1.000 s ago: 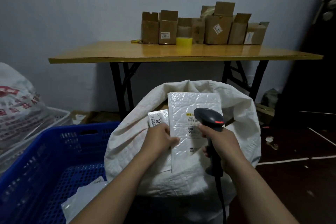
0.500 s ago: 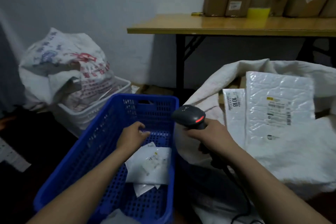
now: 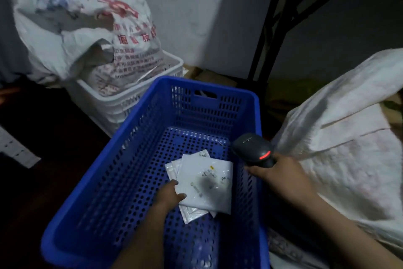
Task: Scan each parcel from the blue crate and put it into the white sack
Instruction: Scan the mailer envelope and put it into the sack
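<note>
Below the grey wall (image 3: 196, 17), the left hand (image 3: 169, 195) has moved from the white woven sack (image 3: 349, 137) at right into the blue perforated plastic crate (image 3: 122, 170) at centre, fingers (image 3: 174, 183) pinching the top flat white parcel (image 3: 207, 183) for its scan, right hand (image 3: 281, 179) grasping the black scanner (image 3: 253, 148).

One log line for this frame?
phase: pick | left hand: on top white plastic parcel in blue perforated crate, grip unclear | right hand: holds black scanner | white woven sack: beside crate

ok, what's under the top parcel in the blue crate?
Corners of other white parcels show beneath the top parcel; their count and labels are covered.
</note>
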